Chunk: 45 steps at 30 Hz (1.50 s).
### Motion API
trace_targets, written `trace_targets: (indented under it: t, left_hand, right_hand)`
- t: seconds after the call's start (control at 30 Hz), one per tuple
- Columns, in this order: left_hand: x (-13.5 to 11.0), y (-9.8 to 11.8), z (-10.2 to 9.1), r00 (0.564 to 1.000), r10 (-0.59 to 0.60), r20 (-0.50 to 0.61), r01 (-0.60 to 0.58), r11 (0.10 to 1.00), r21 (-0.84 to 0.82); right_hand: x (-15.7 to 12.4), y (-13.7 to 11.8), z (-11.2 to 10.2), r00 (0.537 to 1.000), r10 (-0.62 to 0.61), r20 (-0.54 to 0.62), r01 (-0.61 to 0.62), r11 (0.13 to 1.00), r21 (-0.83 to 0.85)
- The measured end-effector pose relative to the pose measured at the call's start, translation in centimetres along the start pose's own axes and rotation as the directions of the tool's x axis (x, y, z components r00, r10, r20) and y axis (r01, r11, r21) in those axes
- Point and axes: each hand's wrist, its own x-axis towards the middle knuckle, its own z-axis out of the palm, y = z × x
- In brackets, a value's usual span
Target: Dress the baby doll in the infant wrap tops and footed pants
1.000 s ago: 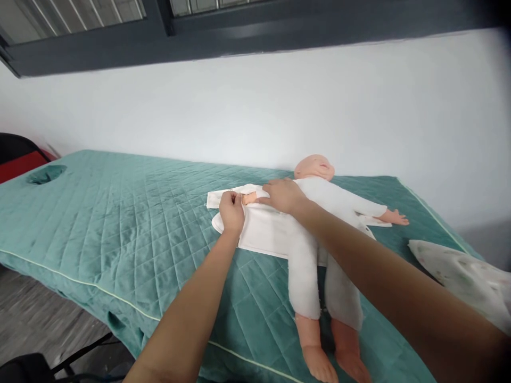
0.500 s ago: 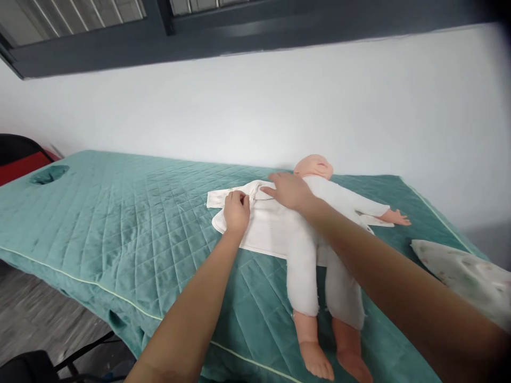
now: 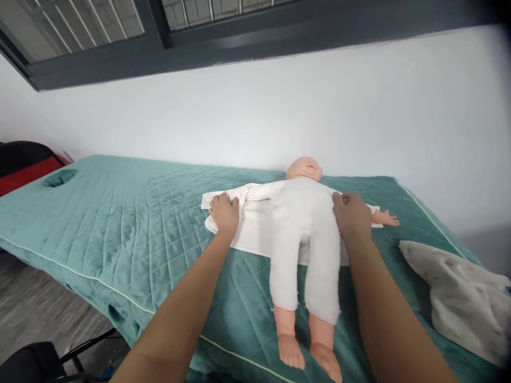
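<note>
A baby doll (image 3: pixel 301 213) with a white cloth body lies on its back, feet toward me. Under it a white baby shirt (image 3: pixel 255 226) is spread out. At the left, my left hand (image 3: pixel 224 217) has its fingers bent over the shirt's sleeve, with the doll's arm reaching toward it inside the cloth. On the other side, my right hand (image 3: pixel 353 218) is closed beside the doll's upper arm and the shirt. What lies between its fingertips is hidden. Past that hand, the doll's bare hand (image 3: pixel 385 218) sticks out near the other sleeve.
A green quilted cover (image 3: pixel 139 213) drapes the bed, with a hole (image 3: pixel 59 178) at its far left. A patterned white cloth (image 3: pixel 459 298) lies at the right. Behind rises a white wall (image 3: pixel 255 117) under a dark window frame (image 3: pixel 255 37). A black chair part (image 3: pixel 30 361) stands lower left.
My right hand has moved right from the doll's left-side shoulder to its other arm. My left hand stays at the sleeve, its fingers now bent over it. The view has shifted slightly.
</note>
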Motion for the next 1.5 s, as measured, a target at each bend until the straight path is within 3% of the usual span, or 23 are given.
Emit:
trace_targets:
  t: [0.13, 0.27, 0.43, 0.63, 0.77, 0.87, 0.97, 1.1, 1.2, 1.3, 1.43, 1.5]
  left_hand:
    - [0.0, -0.4, 0.0, 0.998, 0.048, -0.027, -0.050, 0.997, -0.051]
    - [0.0, -0.7, 0.1, 0.990, 0.134, -0.053, -0.139, 0.985, -0.098]
    - [-0.2, -0.8, 0.1, 0.969, 0.225, -0.097, -0.236, 0.966, -0.109]
    - [-0.6, -0.4, -0.2, 0.934, 0.326, -0.148, -0.344, 0.931, -0.120]
    - [-1.1, 0.2, -0.5, 0.924, 0.371, -0.089, -0.381, 0.907, -0.177]
    - [-1.0, 0.9, -0.9, 0.935, 0.353, -0.008, -0.337, 0.885, -0.321]
    - [-0.3, 2.0, -1.7, 0.960, 0.262, 0.094, -0.177, 0.835, -0.521]
    - [1.4, 4.7, -3.3, 0.960, 0.229, 0.163, -0.076, 0.768, -0.635]
    - [2.1, 7.3, -4.4, 0.927, 0.313, 0.204, -0.110, 0.750, -0.652]
    - [1.5, 9.5, -5.6, 0.853, 0.412, 0.320, -0.156, 0.787, -0.597]
    - [-1.9, 11.7, -7.9, 0.782, 0.485, 0.392, -0.361, 0.865, -0.348]
    - [-4.3, 12.7, -9.4, 0.709, 0.556, 0.435, -0.487, 0.831, -0.269]
  right_hand:
    - [-0.1, 0.3, -0.2, 1.000, 0.000, 0.024, 0.001, 0.999, -0.043]
    - [0.0, 0.8, 0.3, 1.000, -0.006, -0.018, 0.008, 0.992, 0.126]
    - [-0.4, 0.7, 0.8, 0.999, -0.045, 0.016, 0.038, 0.948, 0.317]
    - [-1.0, 0.2, 0.8, 0.986, -0.155, 0.063, 0.127, 0.939, 0.320]
    - [-1.7, -0.4, 1.4, 0.954, -0.254, 0.159, 0.185, 0.916, 0.355]
    - [-2.5, -0.8, 2.2, 0.908, -0.348, 0.233, 0.233, 0.882, 0.409]
    - [-3.0, -1.0, 3.0, 0.846, -0.428, 0.317, 0.243, 0.840, 0.486]
    - [-3.2, -0.9, 3.8, 0.794, -0.475, 0.379, 0.214, 0.802, 0.557]
    - [-3.2, -0.8, 4.4, 0.772, -0.501, 0.390, 0.244, 0.801, 0.547]
    - [-3.2, -0.8, 4.9, 0.750, -0.520, 0.409, 0.264, 0.802, 0.536]
    - [-3.0, -0.5, 5.4, 0.740, -0.529, 0.415, 0.269, 0.798, 0.539]
    - [-2.8, -0.2, 5.5, 0.730, -0.552, 0.404, 0.287, 0.783, 0.551]
